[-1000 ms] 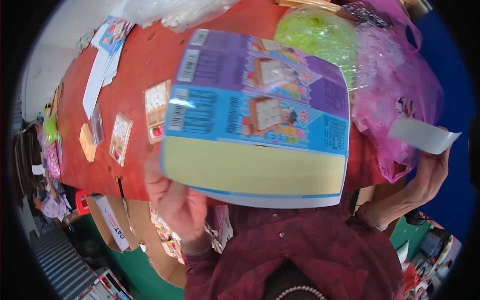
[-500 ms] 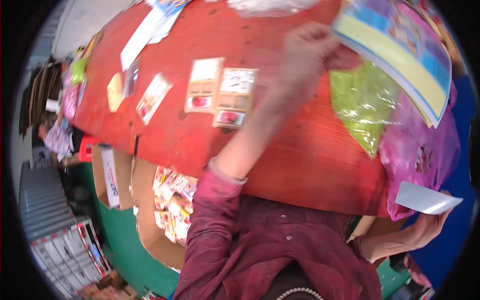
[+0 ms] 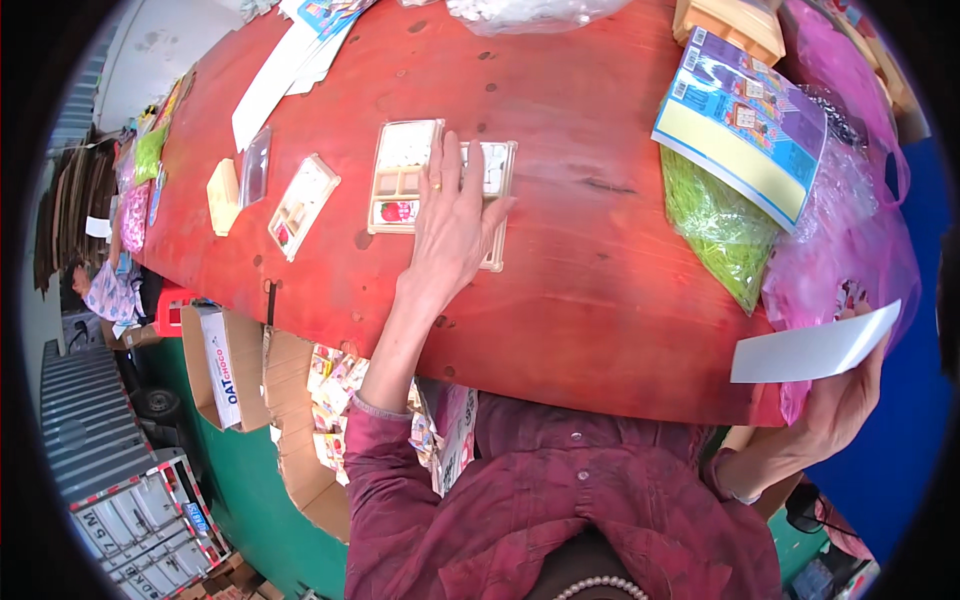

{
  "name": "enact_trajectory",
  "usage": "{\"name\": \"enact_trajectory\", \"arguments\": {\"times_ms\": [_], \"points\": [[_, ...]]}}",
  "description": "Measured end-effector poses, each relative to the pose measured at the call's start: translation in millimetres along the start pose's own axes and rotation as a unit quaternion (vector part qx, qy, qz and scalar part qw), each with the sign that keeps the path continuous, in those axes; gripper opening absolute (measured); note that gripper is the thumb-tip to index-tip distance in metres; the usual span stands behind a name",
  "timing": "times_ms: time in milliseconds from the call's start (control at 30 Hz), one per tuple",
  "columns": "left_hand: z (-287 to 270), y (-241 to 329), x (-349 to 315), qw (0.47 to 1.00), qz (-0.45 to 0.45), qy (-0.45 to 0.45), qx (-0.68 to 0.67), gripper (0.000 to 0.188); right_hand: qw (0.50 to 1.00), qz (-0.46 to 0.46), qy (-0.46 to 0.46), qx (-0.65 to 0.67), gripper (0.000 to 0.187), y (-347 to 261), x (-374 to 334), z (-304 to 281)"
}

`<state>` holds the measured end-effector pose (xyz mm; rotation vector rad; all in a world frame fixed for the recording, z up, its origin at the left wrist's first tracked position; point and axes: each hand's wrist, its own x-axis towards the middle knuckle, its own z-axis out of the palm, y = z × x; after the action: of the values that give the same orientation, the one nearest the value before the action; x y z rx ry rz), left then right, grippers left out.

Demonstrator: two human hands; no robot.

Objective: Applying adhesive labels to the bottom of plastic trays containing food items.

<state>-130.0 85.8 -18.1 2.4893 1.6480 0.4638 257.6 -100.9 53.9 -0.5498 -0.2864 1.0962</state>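
Note:
My left hand [image 3: 448, 232] lies over the right one of two small cream compartment trays, fingers stretched out and thumb apart at its right side. That right tray [image 3: 493, 258] is partly hidden under the hand. The left tray [image 3: 402, 160] beside it has white pieces in its upper part and a red picture below. At the lower right, near the table's edge, my right hand [image 3: 835, 410] is closed on a white card [image 3: 815, 345], which is slightly curved. Further left lies a third, tilted compartment tray [image 3: 303, 207] with white pieces.
A yellowish block-like piece [image 3: 223, 197] and a clear plastic piece [image 3: 255, 168] lie at left. Printed sheets [image 3: 745, 125] rest on a green bag [image 3: 715, 225], beside a pink bag [image 3: 900, 215]. Below the table's left edge, a cardboard box [image 3: 305, 470] holds many small packs.
My left hand has come from the printed sheets at the upper right to the middle trays. The printed sheets now lie lower, on the green bag. My right hand has raised the white card leftward.

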Motion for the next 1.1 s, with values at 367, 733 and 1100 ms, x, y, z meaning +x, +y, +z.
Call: {"name": "enact_trajectory", "arguments": {"times_ms": [367,733,1100], "points": [[-1,68,-51,0.992,-0.015,-0.057,-0.115,0.071,0.993,0.024,-0.070,-0.093,0.043,49,-9,50],[-58,129,-54,0.804,0.083,-0.062,-0.585,0.074,0.854,-0.101,-0.195,-0.472,0.003,121,-13,113],[-28,105,-77,0.528,-0.195,0.087,-0.822,0.036,0.706,-0.054,-0.302,-0.638,0.053,145,-8,98]]}}
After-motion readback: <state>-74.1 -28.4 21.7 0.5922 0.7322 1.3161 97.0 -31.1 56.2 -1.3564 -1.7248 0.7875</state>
